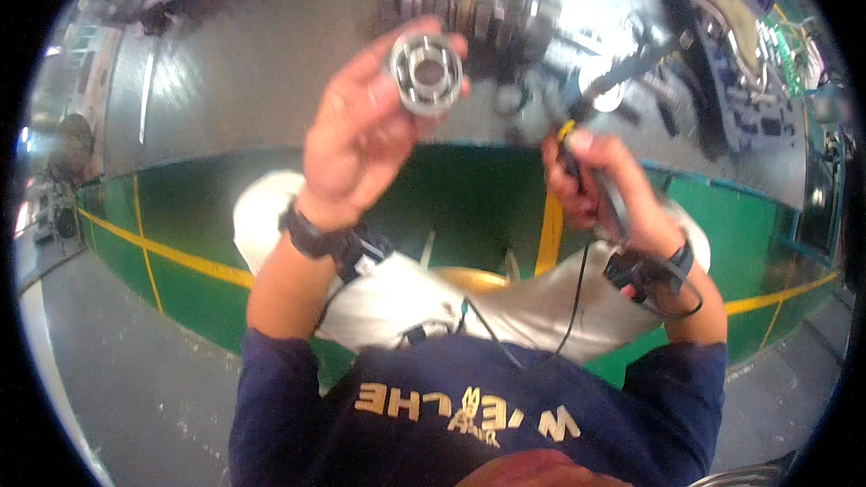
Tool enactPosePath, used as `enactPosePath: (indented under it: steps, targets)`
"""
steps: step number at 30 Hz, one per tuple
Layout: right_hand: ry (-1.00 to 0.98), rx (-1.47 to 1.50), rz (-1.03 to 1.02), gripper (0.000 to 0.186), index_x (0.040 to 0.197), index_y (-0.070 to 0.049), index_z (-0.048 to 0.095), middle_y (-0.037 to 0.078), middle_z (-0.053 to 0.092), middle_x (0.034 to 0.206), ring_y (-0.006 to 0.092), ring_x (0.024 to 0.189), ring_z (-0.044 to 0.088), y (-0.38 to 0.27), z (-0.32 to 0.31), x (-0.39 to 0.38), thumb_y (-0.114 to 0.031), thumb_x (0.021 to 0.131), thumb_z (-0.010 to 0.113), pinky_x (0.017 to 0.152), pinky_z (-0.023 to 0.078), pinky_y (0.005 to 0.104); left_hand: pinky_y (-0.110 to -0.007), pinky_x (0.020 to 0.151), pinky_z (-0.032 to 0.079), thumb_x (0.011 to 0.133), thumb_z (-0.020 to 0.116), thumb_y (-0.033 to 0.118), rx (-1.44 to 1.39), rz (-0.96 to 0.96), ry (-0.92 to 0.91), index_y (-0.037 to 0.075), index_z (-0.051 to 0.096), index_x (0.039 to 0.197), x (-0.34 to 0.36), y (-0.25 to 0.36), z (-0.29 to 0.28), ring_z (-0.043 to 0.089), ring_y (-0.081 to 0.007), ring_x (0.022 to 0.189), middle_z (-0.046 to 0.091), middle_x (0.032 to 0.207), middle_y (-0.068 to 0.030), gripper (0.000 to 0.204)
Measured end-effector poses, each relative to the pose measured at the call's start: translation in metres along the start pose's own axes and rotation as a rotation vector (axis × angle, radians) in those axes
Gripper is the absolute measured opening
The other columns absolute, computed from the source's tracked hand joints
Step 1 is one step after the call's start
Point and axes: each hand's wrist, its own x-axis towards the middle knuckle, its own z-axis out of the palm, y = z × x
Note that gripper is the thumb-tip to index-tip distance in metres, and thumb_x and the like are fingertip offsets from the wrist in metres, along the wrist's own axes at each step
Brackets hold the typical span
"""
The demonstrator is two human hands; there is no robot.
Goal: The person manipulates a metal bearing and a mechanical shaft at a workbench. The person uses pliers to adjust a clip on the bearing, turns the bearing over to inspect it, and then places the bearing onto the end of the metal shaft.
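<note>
Raised over the bench edge, my left hand (365,126) grips a ball bearing (428,74), a silver ring with an open centre, its flat side turned up. Fingers and thumb press round its rim. On the right, my right hand (609,180) is wrapped round a black-handled tool (606,203) with a yellow band near its front. A dark slim part stretches from this tool up and right over the bench, blurred; its exact kind I cannot make out. The bearing and the tool are apart.
Behind my hands lies a metal-topped bench (244,63). On it stands a blurred row of gears (478,13). Several dark and silver parts (758,117) lie at the right. Below the bench is a green surface (198,216) with yellow lines. Thin cables run from my wrists.
</note>
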Motion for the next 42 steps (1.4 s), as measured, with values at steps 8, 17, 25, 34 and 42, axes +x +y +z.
enactPosePath:
  steps: [8,17,25,34,42]
  targets:
    - [-0.043,-0.31,-0.072,0.035,0.099,-0.009,0.057,0.001,0.06,0.081,0.0095,0.061,0.055,0.025,-0.012,0.018,-0.044,0.103,0.06,0.05,0.043,0.0263,-0.042,0.101,0.058,0.095,0.074,0.024,-0.047,-0.067,0.055,-0.003,0.046,0.152,-0.008,-0.022,-0.008,0.069,-0.0313,0.118,0.061,0.142,-0.023,0.069]
    - [-0.266,0.052,0.162,0.051,0.108,-0.015,0.06,0.0,0.059,0.085,0.0082,0.06,0.045,0.02,-0.012,0.017,-0.065,0.1,0.055,0.048,0.033,0.0242,-0.038,0.1,0.056,0.099,0.07,0.022,-0.113,-0.033,-0.046,-0.002,0.048,0.152,-0.002,-0.015,-0.001,0.069,-0.0284,0.118,0.062,0.143,-0.0213,0.062]
    - [-0.457,0.347,-0.107,0.06,0.132,-0.012,0.049,0.004,0.045,0.092,0.0102,0.07,0.04,-0.012,0.015,-0.011,-0.032,0.081,0.074,0.056,0.033,0.0248,-0.041,0.101,0.058,0.093,0.077,0.034,-0.188,0.101,-0.153,-0.004,0.042,0.154,0.013,0.005,0.012,0.068,-0.0327,0.119,0.059,0.143,-0.0255,0.08]
    - [-0.154,-0.155,-0.611,0.052,0.117,-0.004,0.049,0.004,0.049,0.09,0.0105,0.074,0.043,-0.007,0.028,-0.003,-0.014,0.07,0.069,0.058,0.038,0.0264,-0.043,0.09,0.05,0.088,0.081,0.048,-0.012,0.127,-0.171,0.003,0.044,0.155,0.018,0.016,0.027,0.066,-0.0318,0.109,0.058,0.144,-0.0253,0.09]
    - [0.025,-0.867,-1.164,0.054,0.113,0.001,0.052,0.012,0.055,0.086,0.0255,0.065,0.054,-0.013,0.036,0.008,-0.015,0.065,0.073,0.059,0.046,0.0343,-0.047,0.096,0.059,0.08,0.088,0.043,-0.011,0.072,-0.094,-0.003,0.043,0.154,0.02,0.018,0.03,0.069,-0.0384,0.114,0.058,0.143,-0.0297,0.098]
